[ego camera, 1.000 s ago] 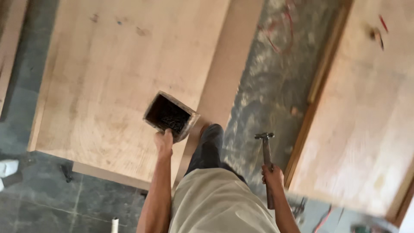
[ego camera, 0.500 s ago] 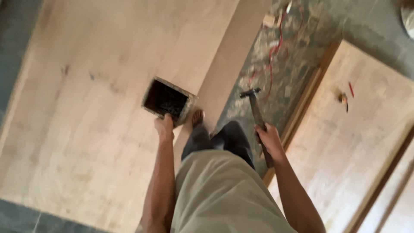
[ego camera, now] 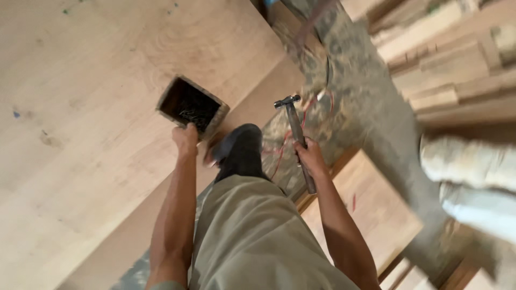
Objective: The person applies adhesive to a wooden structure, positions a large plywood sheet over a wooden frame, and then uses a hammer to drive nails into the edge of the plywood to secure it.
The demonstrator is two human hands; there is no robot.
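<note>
My left hand (ego camera: 185, 139) grips the near edge of a small square wooden box (ego camera: 192, 107) whose dark inside holds several nails. It hangs over a large sheet of pale plywood (ego camera: 91, 80). My right hand (ego camera: 310, 157) is shut around the handle of a hammer (ego camera: 294, 126), with the metal head pointing up and away from me. My dark trouser leg and shoe (ego camera: 239, 150) show between the two hands, stepping forward, with my khaki shirt below.
Mottled grey-green floor (ego camera: 355, 102) runs between the boards, with a red cord (ego camera: 279, 156) on it. Stacked wooden planks (ego camera: 457, 70) lie at the upper right. Another wood panel (ego camera: 371, 209) is at lower right. Another person's pale trouser leg (ego camera: 473, 172) stands at the right edge.
The view has swung as I walk: the plywood now fills the left, stacked planks and a person's leg came in at right. Both hands keep the box and hammer.
</note>
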